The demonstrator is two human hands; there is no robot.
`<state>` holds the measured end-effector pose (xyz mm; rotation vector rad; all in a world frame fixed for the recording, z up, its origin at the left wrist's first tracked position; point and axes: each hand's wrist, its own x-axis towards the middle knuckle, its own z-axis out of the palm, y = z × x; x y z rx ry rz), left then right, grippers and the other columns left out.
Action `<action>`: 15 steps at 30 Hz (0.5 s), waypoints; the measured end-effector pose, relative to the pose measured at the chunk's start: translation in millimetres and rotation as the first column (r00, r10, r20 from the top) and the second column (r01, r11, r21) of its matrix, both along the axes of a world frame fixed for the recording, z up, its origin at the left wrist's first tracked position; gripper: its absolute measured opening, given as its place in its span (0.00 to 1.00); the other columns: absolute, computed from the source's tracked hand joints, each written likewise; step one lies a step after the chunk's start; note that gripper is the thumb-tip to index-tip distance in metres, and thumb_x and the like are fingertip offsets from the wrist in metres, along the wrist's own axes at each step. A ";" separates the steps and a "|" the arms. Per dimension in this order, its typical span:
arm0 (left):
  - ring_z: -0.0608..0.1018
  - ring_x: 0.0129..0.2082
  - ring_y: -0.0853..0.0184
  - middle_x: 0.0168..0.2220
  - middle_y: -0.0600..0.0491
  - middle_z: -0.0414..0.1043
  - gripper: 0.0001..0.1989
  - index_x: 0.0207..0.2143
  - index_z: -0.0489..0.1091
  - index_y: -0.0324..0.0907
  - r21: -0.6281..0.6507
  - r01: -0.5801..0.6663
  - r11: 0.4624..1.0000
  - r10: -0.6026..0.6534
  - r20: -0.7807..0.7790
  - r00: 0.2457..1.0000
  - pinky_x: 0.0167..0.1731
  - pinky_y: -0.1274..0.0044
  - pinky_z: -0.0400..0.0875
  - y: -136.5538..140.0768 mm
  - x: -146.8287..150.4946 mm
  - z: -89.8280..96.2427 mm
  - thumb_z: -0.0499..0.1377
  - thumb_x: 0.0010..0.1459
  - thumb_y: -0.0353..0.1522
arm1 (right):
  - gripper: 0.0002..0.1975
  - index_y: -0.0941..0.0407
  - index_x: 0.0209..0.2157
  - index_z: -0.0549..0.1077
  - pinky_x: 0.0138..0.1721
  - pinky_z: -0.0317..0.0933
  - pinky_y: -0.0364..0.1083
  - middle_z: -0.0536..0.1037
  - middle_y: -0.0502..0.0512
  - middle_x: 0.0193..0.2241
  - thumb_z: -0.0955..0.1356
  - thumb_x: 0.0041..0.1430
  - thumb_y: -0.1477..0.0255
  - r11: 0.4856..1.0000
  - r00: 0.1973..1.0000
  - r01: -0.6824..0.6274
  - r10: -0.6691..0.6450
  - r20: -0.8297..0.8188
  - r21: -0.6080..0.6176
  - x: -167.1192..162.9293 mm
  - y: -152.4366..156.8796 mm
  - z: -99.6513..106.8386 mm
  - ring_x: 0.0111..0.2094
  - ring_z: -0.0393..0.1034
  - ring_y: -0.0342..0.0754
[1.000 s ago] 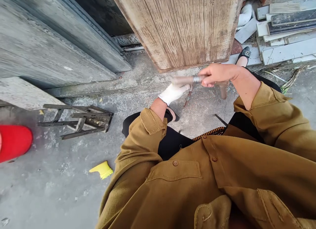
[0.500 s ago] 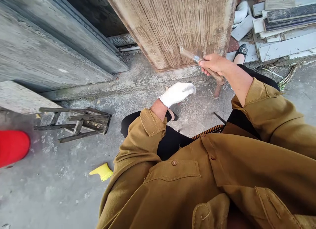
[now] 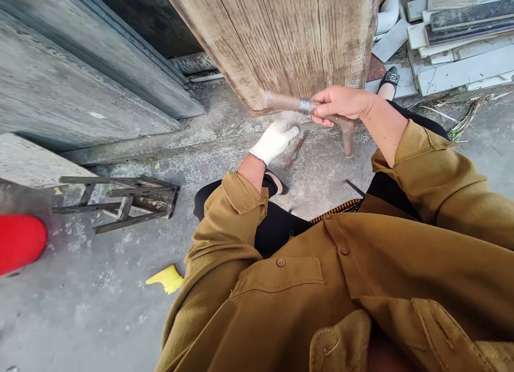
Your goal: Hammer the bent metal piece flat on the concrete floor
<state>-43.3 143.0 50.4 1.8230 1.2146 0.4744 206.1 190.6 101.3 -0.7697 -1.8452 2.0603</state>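
My bare right hand [image 3: 341, 103] is closed around a brown wooden-looking tool [image 3: 285, 102]. Silvery wire or a metal band wraps it beside my fingers, and a crooked end bends down past my palm. Its far end is blurred, in front of the lower edge of a worn plank panel [image 3: 277, 45]. My left hand [image 3: 275, 141], in a white glove, is below that far end with its fingers curled in; their tips are smeared, and what they hold, if anything, does not show. Just right of the glove, a thin reddish-brown stick [image 3: 295, 153] appears to lie on the concrete.
A small wooden stool frame [image 3: 132, 198] lies on the left, near a red object [image 3: 20, 243] and a yellow piece [image 3: 166, 279]. Grey boards [image 3: 80, 83] lean at upper left. Stacked white and dark boards [image 3: 461, 45] lie at upper right. My shoes are on both sides.
The tool has swung left and now points more level, nearer the glove. My left hand has shifted left and slightly up, uncovering the reddish-brown stick.
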 end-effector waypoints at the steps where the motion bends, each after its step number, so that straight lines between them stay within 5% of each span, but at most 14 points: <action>1: 0.75 0.29 0.66 0.28 0.50 0.74 0.16 0.36 0.76 0.37 -0.002 0.037 0.999 -0.037 -0.006 0.999 0.36 0.75 0.72 -2.3 1.6 0.2 0.53 0.66 0.38 | 0.15 0.58 0.30 0.70 0.27 0.62 0.38 0.73 0.49 0.26 0.74 0.66 0.66 0.995 0.995 0.098 -0.098 -0.015 -0.003 -1.4 1.9 -2.4 0.24 0.65 0.38; 4: 0.74 0.29 0.66 0.27 0.52 0.74 0.17 0.40 0.78 0.38 0.034 0.163 0.986 -0.158 -0.108 0.981 0.36 0.75 0.71 -8.0 5.2 5.0 0.53 0.67 0.39 | 0.14 0.57 0.29 0.69 0.24 0.60 0.39 0.72 0.50 0.25 0.70 0.70 0.69 0.953 0.948 0.301 -0.302 0.103 0.022 -7.4 5.7 -11.2 0.22 0.64 0.39; 6: 0.76 0.33 0.63 0.30 0.51 0.75 0.17 0.41 0.78 0.38 0.098 0.212 0.972 -0.186 -0.218 0.958 0.40 0.73 0.71 -8.9 5.5 10.9 0.53 0.67 0.38 | 0.14 0.56 0.29 0.69 0.23 0.58 0.40 0.70 0.49 0.22 0.71 0.70 0.68 0.942 0.915 0.314 -0.334 0.226 0.122 -9.8 7.0 -16.5 0.22 0.63 0.40; 10: 0.79 0.41 0.59 0.35 0.49 0.79 0.14 0.38 0.79 0.39 0.164 0.214 0.963 -0.159 -0.295 0.942 0.48 0.69 0.71 -3.6 -2.8 22.7 0.55 0.65 0.37 | 0.14 0.57 0.30 0.74 0.26 0.59 0.39 0.69 0.47 0.21 0.77 0.63 0.64 0.968 0.874 -0.027 -0.098 0.475 0.250 -6.2 6.6 -15.0 0.24 0.66 0.40; 13: 0.79 0.39 0.62 0.34 0.50 0.79 0.11 0.35 0.78 0.39 0.040 0.192 0.981 -0.184 -0.145 0.972 0.46 0.71 0.72 3.2 -12.4 22.0 0.58 0.62 0.36 | 0.14 0.59 0.36 0.78 0.32 0.62 0.40 0.73 0.47 0.26 0.77 0.62 0.62 0.946 0.818 -0.292 0.170 0.549 0.142 -1.7 3.3 -2.9 0.30 0.71 0.41; 15: 0.77 0.33 0.65 0.30 0.52 0.77 0.10 0.34 0.77 0.38 -0.076 0.133 0.988 -0.133 0.010 0.991 0.40 0.74 0.72 7.0 -15.2 15.1 0.61 0.60 0.36 | 0.14 0.59 0.38 0.79 0.35 0.64 0.40 0.77 0.48 0.30 0.77 0.61 0.62 0.933 0.837 -0.341 0.244 0.489 0.118 -0.4 0.1 4.5 0.34 0.73 0.42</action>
